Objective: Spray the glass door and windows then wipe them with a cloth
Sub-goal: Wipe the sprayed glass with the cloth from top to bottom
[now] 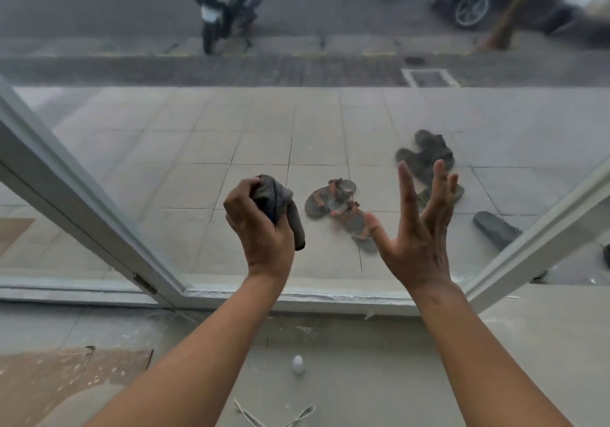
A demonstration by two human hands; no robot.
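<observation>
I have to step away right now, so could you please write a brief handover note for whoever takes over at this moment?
Left hand grips a bunched grey cloth, raised before the glass pane.
Right hand is open, fingers spread, holding nothing.
No spray bottle is in view.
Done: cannot tell; the glass looks hazy, and whether it has been sprayed does not show.
Left: wipe this pane with the cloth, then the door and remaining windows.
</observation>
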